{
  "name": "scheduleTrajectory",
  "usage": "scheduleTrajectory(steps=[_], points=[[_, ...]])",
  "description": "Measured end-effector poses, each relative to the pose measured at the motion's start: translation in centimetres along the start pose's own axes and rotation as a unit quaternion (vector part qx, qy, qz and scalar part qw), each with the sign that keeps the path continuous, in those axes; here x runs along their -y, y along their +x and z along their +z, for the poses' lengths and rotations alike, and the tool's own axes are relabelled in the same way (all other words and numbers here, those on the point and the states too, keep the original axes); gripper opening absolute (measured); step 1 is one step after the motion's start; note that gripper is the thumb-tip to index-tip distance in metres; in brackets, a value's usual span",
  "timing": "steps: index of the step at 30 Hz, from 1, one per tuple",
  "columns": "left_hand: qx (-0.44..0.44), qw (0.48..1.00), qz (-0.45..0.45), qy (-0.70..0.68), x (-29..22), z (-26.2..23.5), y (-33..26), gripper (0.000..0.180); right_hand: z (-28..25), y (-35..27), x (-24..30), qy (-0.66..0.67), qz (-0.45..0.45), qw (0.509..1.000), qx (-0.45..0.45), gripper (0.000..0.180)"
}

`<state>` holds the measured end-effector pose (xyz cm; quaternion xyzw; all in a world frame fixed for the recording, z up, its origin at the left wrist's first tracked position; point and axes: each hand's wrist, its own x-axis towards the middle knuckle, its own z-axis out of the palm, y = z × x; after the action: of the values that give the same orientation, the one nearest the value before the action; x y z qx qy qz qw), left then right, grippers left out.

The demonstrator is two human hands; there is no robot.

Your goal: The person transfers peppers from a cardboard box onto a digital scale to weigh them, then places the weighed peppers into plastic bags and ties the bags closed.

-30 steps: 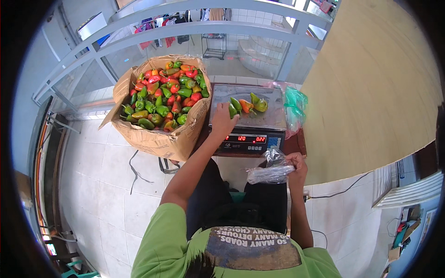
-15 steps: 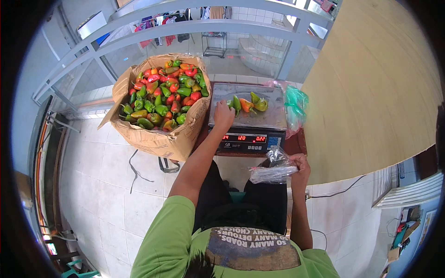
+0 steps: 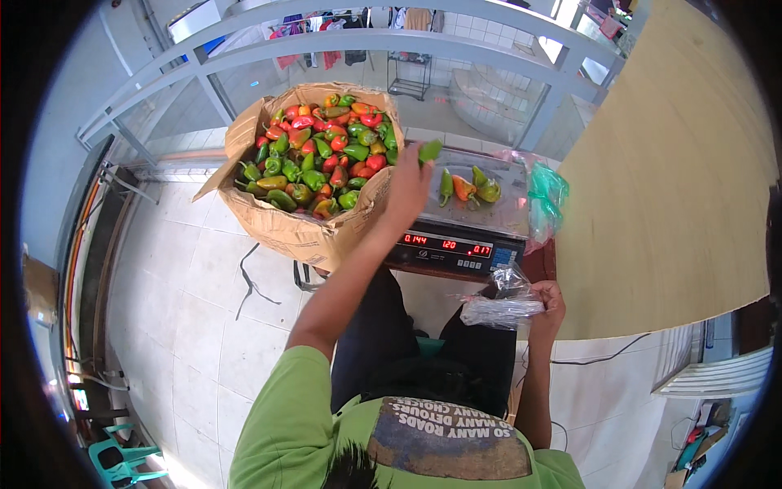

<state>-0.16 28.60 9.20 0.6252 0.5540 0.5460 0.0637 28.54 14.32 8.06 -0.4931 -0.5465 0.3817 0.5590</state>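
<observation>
My left hand (image 3: 407,189) is raised between the cardboard box (image 3: 281,230) and the scale's steel pan (image 3: 509,213). It pinches a green pepper (image 3: 429,150) at its fingertips. The box is heaped with red, green and orange peppers (image 3: 322,155). Three peppers (image 3: 466,187) lie on the pan, above the scale's red number display (image 3: 444,243). My right hand (image 3: 551,300) is lower, near the scale's front right corner, and grips a crumpled clear plastic bag (image 3: 498,308).
A large pale wooden board (image 3: 676,179) fills the right side. Green plastic bags (image 3: 546,191) hang beside the scale. A grey metal railing (image 3: 326,41) runs behind the box. A black cable (image 3: 248,281) lies on the tiled floor, and a teal chair (image 3: 122,460) stands at the lower left.
My left hand has lifted off the scale pan with a green pepper and moved left toward the box. One pepper fewer lies on the pan. My right hand still holds the bag.
</observation>
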Motion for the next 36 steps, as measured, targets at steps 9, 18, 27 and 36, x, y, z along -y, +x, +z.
scheduleTrajectory(steps=[9, 18, 27, 36], points=[[0.21, 0.939, -0.074, 0.263, 11.9, -12.8, 5.9, 0.045, 1.2, 0.2, 0.3, -0.005, -0.032, 0.999, 0.01, 0.02], [0.325, 0.86, -0.032, 0.391, 13.1, -13.4, 2.4, 0.054, 0.8, 0.3, 0.7, -0.029, -0.007, 1.0, 0.005, 0.023], [0.183, 0.934, -0.22, -0.215, 10.0, -14.8, 4.6, 0.05, 0.0, 0.1, 0.0, 0.0, -0.006, 1.0, 0.01, 0.023], [0.374, 0.926, 0.015, 0.052, 3.8, -3.4, 4.1, 0.046, 0.7, 0.6, 0.3, -0.007, -0.015, 1.0, 0.011, 0.014]])
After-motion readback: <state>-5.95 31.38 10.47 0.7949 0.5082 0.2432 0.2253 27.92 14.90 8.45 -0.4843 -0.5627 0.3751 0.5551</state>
